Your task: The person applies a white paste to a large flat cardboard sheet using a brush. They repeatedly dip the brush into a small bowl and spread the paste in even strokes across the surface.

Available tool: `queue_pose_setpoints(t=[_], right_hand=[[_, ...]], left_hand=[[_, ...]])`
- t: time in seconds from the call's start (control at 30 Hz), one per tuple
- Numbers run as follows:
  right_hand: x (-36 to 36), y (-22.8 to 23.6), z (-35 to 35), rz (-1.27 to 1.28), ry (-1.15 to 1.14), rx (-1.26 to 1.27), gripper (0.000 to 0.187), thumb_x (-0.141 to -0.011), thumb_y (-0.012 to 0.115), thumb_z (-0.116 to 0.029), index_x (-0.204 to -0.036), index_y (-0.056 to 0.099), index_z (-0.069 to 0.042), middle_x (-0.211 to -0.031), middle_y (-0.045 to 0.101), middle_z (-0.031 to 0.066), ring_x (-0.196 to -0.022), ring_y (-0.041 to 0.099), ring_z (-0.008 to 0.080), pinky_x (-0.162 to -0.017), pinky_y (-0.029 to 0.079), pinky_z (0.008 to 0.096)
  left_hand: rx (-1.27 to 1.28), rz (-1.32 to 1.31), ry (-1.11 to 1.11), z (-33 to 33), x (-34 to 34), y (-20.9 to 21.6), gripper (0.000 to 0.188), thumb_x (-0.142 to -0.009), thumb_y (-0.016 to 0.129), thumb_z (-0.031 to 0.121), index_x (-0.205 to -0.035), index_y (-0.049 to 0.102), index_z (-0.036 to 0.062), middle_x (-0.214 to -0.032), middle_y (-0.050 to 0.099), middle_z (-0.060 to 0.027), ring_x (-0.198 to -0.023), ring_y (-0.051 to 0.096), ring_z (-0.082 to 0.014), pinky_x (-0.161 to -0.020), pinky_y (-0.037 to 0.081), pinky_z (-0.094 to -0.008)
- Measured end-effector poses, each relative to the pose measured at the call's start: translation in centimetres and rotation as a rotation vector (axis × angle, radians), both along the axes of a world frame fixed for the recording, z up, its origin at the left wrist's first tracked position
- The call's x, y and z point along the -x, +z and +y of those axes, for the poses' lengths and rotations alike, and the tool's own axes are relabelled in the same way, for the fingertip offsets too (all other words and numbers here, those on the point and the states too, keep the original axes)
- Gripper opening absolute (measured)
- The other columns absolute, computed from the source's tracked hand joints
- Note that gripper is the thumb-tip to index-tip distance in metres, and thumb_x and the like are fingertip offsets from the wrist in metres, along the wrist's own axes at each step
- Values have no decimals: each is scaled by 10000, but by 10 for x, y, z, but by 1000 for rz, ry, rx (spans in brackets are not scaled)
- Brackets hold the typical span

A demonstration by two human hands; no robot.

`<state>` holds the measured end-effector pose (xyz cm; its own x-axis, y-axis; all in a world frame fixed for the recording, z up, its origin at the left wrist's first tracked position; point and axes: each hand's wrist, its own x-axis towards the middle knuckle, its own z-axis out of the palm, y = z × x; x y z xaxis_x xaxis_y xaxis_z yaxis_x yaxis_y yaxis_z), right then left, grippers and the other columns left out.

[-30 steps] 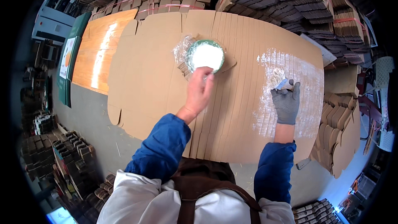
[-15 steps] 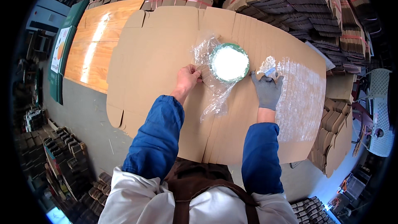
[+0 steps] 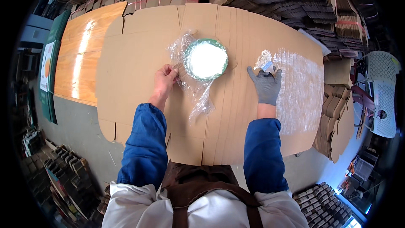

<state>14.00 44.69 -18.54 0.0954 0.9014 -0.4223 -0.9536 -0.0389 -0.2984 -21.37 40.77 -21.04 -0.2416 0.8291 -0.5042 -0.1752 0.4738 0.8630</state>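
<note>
My bare left hand [image 3: 165, 83] pinches crumpled clear plastic film [image 3: 195, 95] at the left side of a round tub [image 3: 223, 74]. The film wraps the tub and trails toward me. Inside the green rim lies bright white paste [image 3: 206, 60]. To the right, my grey-gloved right hand [image 3: 268, 88] is closed on a brush [image 3: 265, 61] with a blue band and white-coated bristles, its thumb sticking out to the left. The brush handle is mostly hidden by the glove. Both hands are above a large brown cardboard sheet [image 3: 139, 55], streaked with white paste [image 3: 299, 93] on its right part.
A glossy wooden board [image 3: 80, 59] lies at the left, beside green panels [image 3: 52, 59]. Bundled cardboard stacks [image 3: 287, 0] line the far side. More cut cardboard [image 3: 337, 118] stands at the right, near a pale perforated chair [image 3: 382, 93]. Grey floor [image 3: 90, 122] shows at left.
The whole view has shifted. My left hand and the film-wrapped tub have moved left over the cardboard, uncovering a small tab right of the tub. My right hand still holds the brush.
</note>
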Motion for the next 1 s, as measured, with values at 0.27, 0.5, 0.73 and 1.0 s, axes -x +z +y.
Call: queue_pose_setpoints(t=[0.27,0.5,0.73,1.0], right_hand=[[37,-12,-53,-29,476,-104,364,-1041,437,-379,-941,629,-86,-813,633,88,-812,592,279,-1135,217,697],[70,-22,-64,-106,393,175,407,-1040,436,-425,-855,583,-93,-664,514,36,-600,498,192,-1154,263,622],[43,-27,-55,-130,370,144,403,-1007,518,-459,-912,588,-73,-729,588,76,-665,606,254,-687,568,418],[37,-26,-50,-93,344,214,426,-986,549,-483,-903,597,-69,-735,590,77,-656,608,253,-625,555,402]], left_hand=[[26,16,-48,-3,-3,-12,129,-975,597,88,-854,554,78,-756,585,7,-655,561,-90,-619,470,-227],[14,11,-48,0,-4,-11,122,-979,591,99,-868,550,72,-773,584,5,-684,555,-86,-631,468,-232],[-5,-3,-25,-4,-5,-15,107,-988,569,108,-896,519,84,-771,555,14,-678,519,-79,-630,450,-235],[-55,12,26,-7,-11,-1,66,-979,526,91,-923,492,81,-762,540,3,-637,491,-77,-591,435,-234]])
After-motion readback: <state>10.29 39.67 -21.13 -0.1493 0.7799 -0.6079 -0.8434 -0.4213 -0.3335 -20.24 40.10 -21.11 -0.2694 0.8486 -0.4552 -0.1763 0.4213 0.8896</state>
